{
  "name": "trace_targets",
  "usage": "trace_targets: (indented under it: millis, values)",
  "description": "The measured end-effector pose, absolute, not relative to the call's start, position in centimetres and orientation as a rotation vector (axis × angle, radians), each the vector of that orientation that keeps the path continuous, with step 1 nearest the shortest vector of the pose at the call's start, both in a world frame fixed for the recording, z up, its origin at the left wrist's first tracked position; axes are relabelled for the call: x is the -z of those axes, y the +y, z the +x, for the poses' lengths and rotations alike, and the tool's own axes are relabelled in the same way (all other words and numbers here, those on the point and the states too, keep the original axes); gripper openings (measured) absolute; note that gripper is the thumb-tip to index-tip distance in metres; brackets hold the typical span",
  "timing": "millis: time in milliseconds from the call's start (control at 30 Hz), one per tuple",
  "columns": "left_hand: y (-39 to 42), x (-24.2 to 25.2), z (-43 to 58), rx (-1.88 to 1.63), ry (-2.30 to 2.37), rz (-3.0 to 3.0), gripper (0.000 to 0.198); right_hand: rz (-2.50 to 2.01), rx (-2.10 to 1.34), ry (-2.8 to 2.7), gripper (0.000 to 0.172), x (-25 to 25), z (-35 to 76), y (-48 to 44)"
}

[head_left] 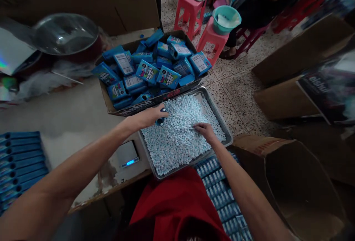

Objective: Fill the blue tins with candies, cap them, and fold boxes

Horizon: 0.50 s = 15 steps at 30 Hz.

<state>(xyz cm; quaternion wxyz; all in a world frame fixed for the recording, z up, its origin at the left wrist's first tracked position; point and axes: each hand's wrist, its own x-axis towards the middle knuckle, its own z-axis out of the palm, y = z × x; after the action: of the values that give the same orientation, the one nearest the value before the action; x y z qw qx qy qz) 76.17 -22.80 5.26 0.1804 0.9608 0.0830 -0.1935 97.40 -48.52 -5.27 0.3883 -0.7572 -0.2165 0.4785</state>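
Worktable and speckled floor, with items borne; places given from the metal tray (227, 132).
Worktable (97, 122): pale top, stained and worn at the near edge. Adjoining the tray on its far side, one printed carton (144, 105), filled. Just left of the tray, one small scale (127, 155), display lit. Well left, one row of blue boxes (23, 159), set side by side. Far left, crumpled clear plastic (47, 82). Tray's own support: hidden beneath it. Floor (229, 85): speckled tile, beyond and right of the tray; beyond it, two pink stools (188, 4) (211, 40), upright.
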Motion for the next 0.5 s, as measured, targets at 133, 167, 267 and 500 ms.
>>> trace_targets:
  millis: [133, 167, 267, 500]
  values:
    - [-23.3, -6.6, 75.1, 0.575, 0.278, 2.77, 0.06, -1.795, -1.332, -0.493, 0.041, 1.6, 98.5, -49.7]
    - [-23.7, -6.9, 74.7, 0.572, 0.299, 2.796, 0.057, -1.77, -1.356, -0.488, 0.041, 0.5, 98.6, -49.7]
    - [-25.0, -7.6, 73.7, 0.552, 0.409, 2.849, 0.037, -1.701, -1.409, -0.484, 0.04, -2.0, 98.4, -49.1]
    - [-27.1, -8.2, 72.3, 0.484, 0.755, 2.752, 0.021, -1.741, -1.307, -0.614, 0.032, -4.8, 97.2, -46.4]
